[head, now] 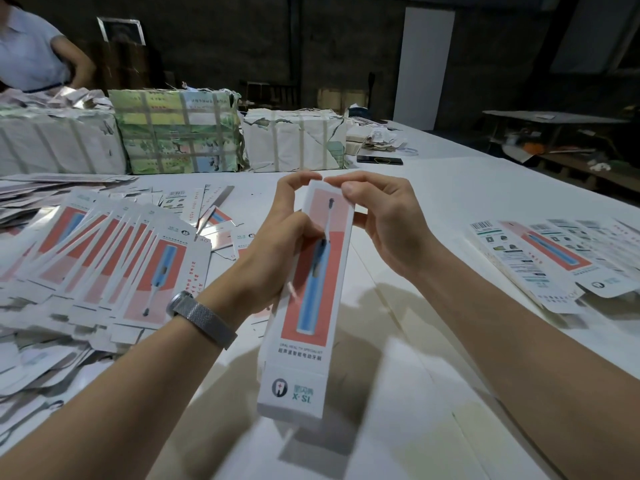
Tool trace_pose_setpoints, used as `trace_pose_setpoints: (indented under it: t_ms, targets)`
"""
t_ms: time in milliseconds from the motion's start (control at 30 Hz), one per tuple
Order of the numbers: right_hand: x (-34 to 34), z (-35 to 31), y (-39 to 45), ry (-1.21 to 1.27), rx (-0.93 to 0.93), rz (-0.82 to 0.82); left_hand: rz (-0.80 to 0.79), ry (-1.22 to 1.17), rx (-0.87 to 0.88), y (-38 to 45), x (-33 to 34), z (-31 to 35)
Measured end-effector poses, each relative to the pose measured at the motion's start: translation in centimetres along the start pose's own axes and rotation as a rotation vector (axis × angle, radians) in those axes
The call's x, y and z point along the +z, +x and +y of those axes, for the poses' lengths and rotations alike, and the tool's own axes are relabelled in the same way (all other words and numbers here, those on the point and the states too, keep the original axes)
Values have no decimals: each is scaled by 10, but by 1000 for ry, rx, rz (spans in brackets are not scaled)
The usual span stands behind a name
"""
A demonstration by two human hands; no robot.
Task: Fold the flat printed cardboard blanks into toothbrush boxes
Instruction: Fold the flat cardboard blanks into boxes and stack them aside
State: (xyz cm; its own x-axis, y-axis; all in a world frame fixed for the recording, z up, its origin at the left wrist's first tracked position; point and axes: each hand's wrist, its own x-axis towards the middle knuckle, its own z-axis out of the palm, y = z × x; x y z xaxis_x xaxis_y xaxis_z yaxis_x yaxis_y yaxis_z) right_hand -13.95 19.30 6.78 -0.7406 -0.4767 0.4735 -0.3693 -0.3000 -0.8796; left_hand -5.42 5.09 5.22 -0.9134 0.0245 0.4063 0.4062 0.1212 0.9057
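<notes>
A long white toothbrush box (311,306), printed with a blue brush on a red panel, is held up above the table with its far end pointing away from me. My left hand (277,237) grips its left side, thumb across the front and fingers curled over the far end. My right hand (381,216) holds the right edge, its fingertips pinching at the far end flap. A fanned pile of flat blanks (114,258) lies on the left. A row of overlapped boxes or blanks (554,258) lies on the right.
Three paper-wrapped, strapped bundles (180,129) stand along the back of the white table (433,375). A black phone (379,160) lies behind them to the right. Another person (31,50) stands at the far left. Loose scraps (20,368) spread over the near left.
</notes>
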Motion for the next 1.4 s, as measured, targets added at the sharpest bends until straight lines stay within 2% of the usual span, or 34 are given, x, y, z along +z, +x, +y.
trace_pose_setpoints:
  t_ms: [367,567,633,700,800,967,1067,1133,1267,1400]
  targets:
    - [5,-1,-4,-51,-108,-5,75,-55,27,0,8,1]
    - [9,2,-5,-38,-60,11,137,-10,14,3,10,-1]
    - [11,3,-4,-127,-48,93,145,-26,31,4,11,-1]
    - [11,3,-2,-359,-99,199,138,-33,51,5,13,-1]
    - [9,-2,0,-561,-155,146,170,39,62,5,13,0]
    - [-4,-12,4,-486,21,-63,157,-22,-9,7,8,2]
    - [-21,-18,7,-503,120,-99,102,15,-44,6,5,2]
    - [-34,-16,11,-663,187,-15,123,126,-47,5,4,0]
    - [-74,-3,17,-1195,352,106,183,318,-61,5,-3,-1]
    - [-121,15,10,-1375,616,202,207,619,-61,4,-7,-9]
